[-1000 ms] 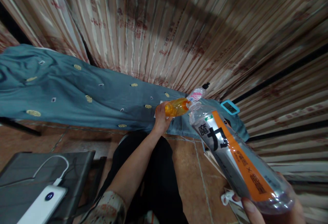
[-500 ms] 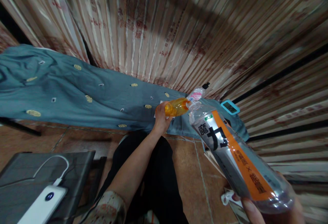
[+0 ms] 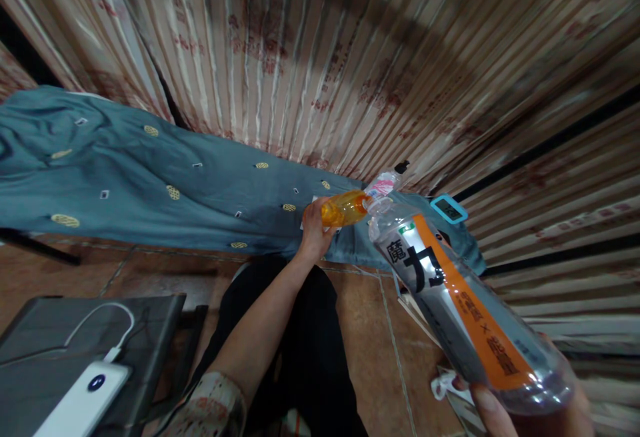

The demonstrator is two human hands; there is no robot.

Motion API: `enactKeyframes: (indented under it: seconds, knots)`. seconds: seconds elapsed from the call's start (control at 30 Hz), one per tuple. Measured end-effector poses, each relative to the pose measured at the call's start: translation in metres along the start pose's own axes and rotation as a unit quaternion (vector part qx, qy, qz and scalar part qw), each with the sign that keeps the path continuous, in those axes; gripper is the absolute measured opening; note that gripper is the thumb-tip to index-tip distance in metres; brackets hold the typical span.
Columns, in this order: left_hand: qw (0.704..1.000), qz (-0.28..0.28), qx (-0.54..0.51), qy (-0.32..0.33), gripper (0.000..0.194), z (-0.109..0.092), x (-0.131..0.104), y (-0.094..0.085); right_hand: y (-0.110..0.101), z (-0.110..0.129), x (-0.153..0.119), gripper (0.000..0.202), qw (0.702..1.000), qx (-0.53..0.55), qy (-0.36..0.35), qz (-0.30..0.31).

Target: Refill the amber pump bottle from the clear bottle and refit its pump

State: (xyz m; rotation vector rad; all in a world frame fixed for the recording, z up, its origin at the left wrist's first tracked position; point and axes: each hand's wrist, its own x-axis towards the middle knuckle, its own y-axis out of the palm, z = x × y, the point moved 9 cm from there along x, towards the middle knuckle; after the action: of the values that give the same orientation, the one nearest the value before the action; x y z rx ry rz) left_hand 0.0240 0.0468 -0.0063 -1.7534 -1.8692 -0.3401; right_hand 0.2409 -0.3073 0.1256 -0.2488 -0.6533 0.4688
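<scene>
My left hand is wrapped round a small bottle of orange liquid over the teal cloth. At the right, my right hand grips the base of a large clear bottle with a silver and orange label. That bottle tilts down toward the upper left, and its mouth meets the mouth of the orange bottle. Whether liquid passes between them cannot be made out. Just behind the two mouths lies or stands a clear bottle with a pink label and black top.
A teal patterned cloth covers the long surface before me. On it, at the right, is a blue-framed digital clock. A white power bank with a cable rests on a dark stool at lower left. Curtains hang behind.
</scene>
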Motion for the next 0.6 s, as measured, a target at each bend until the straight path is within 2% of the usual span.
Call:
enactKeyframes:
  seconds: [0.3, 0.6]
  knots:
    - [1.0, 0.003, -0.002, 0.002, 0.069, 0.0017, -0.0006, 0.0008, 0.0028, 0.0089, -0.0019, 0.106, 1.0, -0.001, -0.029, -0.004]
    - [1.0, -0.004, 0.009, 0.009, 0.07, 0.0004, -0.0003, 0.0008, 0.0015, 0.0029, -0.0029, 0.115, 1.0, -0.024, -0.011, -0.008]
